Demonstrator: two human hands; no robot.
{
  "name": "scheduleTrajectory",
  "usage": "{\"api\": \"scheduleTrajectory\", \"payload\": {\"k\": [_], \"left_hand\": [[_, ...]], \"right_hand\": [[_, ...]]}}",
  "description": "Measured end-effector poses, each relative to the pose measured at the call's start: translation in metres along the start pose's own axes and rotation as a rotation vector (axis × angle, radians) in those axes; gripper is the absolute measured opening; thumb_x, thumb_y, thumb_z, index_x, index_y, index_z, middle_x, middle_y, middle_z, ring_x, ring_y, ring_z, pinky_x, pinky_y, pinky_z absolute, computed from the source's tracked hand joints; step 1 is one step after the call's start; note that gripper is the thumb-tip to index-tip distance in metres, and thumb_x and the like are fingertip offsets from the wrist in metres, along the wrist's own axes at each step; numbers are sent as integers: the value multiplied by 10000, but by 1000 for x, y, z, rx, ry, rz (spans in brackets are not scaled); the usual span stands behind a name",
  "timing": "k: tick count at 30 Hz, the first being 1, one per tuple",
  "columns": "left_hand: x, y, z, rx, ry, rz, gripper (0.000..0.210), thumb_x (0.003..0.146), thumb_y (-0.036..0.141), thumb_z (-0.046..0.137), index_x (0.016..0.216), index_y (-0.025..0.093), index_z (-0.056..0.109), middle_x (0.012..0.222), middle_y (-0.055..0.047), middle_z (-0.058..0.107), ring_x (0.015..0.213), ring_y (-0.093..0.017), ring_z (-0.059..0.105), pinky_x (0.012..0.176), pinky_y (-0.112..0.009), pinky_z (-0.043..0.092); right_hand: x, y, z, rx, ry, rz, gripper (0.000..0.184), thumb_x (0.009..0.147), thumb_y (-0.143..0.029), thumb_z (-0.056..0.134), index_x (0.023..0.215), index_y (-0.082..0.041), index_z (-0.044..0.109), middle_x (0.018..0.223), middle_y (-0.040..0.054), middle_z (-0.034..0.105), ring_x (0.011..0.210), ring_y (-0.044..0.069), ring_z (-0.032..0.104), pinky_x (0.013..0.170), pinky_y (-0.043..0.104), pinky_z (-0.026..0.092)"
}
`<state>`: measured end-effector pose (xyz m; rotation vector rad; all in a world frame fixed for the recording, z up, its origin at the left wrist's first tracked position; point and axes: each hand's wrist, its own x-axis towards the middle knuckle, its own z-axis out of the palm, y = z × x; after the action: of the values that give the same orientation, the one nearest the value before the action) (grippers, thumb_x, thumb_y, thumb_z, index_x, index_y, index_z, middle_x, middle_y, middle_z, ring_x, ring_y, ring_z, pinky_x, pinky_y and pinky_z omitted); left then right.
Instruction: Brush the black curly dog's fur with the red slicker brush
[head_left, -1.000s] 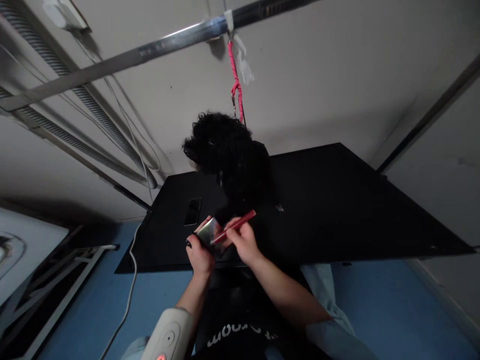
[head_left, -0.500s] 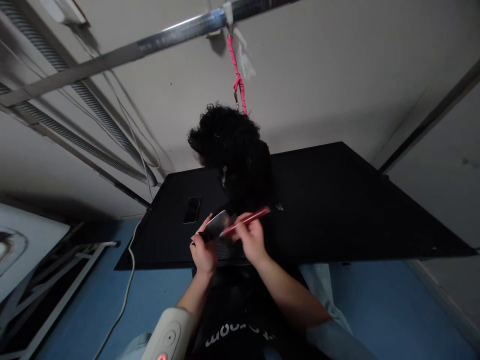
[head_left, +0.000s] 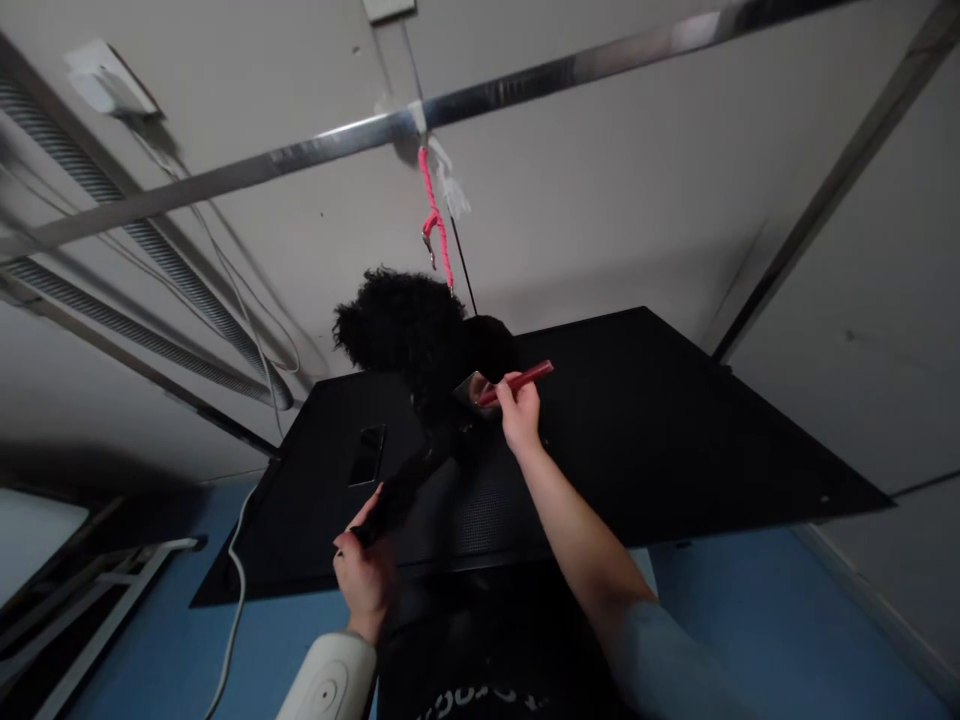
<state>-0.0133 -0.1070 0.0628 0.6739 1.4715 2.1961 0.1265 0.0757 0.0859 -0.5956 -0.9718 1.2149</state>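
- Head view: my right hand (head_left: 519, 408) clamps a red brush (head_left: 535, 373), its head beyond my fingers (head_left: 506, 396).
- My left hand (head_left: 364, 570) clasps the dog's foreleg (head_left: 406, 488) by the tabletop's (head_left: 675, 430) near edge.

The dog (head_left: 401, 320) is black, and so is the table (head_left: 675, 430). I see red on the brush handle (head_left: 535, 373), hot pink on the leash (head_left: 429, 180), silver on the bar (head_left: 517, 90). The hose (head_left: 191, 278) is ribbed grey, the wall (head_left: 637, 190) plain grey, the floor (head_left: 757, 590) blue, a sleeve (head_left: 664, 645) paler blue, and white lettering (head_left: 484, 691) runs across the black apron (head_left: 487, 620).
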Motion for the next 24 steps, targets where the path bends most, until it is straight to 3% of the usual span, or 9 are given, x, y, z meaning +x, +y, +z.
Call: {"api": "scheduleTrajectory", "payload": {"k": [4,5,8,9,13,17,21,22,24], "left_hand": [[-2,7,-5,186,59,-18,467,847,508,384,907,189,719,1010,-78,693,1031,-236,603,879,-297,468],[-3,6,-6,213,68,-15,468,851,503,379,911,188,720,1001,-76,696,1026,-234,605,875,-296,470],[-5,2,-4,135,26,4,507,849,539,361,942,182,710,1039,-80,684,1044,-240,595,897,-330,465],[-6,-1,-3,83,4,8,509,843,552,372,946,181,706,1059,-83,676,1056,-243,589,909,-343,460],[-12,-11,8,32,-27,2,470,832,534,435,1006,175,684,1126,-105,644,1105,-247,560,954,-362,434],[-17,-20,19,-22,-29,87,452,843,511,439,1044,174,665,1153,-108,629,1128,-241,545,1000,-376,400],[-19,-27,21,-1,-160,133,477,835,503,457,1102,153,641,1215,-127,588,1148,-272,524,1008,-409,391],[-17,-27,21,10,-180,175,475,825,507,472,1090,155,648,1211,-125,591,1148,-278,523,1012,-422,383],[-7,-21,23,45,-183,313,465,801,529,493,999,156,686,1171,-120,616,1142,-285,526,1025,-447,358]], "right_hand": [[12,-14,3,-184,-439,2,209,665,-281,664,831,-189,577,756,-9,610,704,141,581,709,306,483],[13,-15,4,-200,-411,8,207,668,-277,658,837,-188,577,747,-11,606,690,138,575,701,306,481],[6,-14,5,-139,-64,-51,177,726,-285,602,872,-195,554,769,-10,588,702,128,563,718,298,477],[-1,-11,5,-112,-56,-44,168,734,-288,599,868,-197,553,778,-7,589,714,127,565,725,295,478],[-46,10,0,-22,-466,282,232,679,-307,671,848,-186,569,734,-4,613,667,139,587,643,291,499],[-74,29,-5,59,70,310,249,716,-387,625,841,-200,518,701,-29,583,608,121,574,606,279,495],[-75,41,-5,98,-243,407,290,671,-371,684,861,-195,553,755,-8,607,662,137,593,647,292,497],[-70,45,-9,98,-204,414,304,654,-373,695,848,-187,553,735,-14,600,658,131,586,653,287,492],[-54,54,-24,92,91,372,328,664,-415,670,840,-180,525,680,-35,568,620,119,562,620,275,477]]}}
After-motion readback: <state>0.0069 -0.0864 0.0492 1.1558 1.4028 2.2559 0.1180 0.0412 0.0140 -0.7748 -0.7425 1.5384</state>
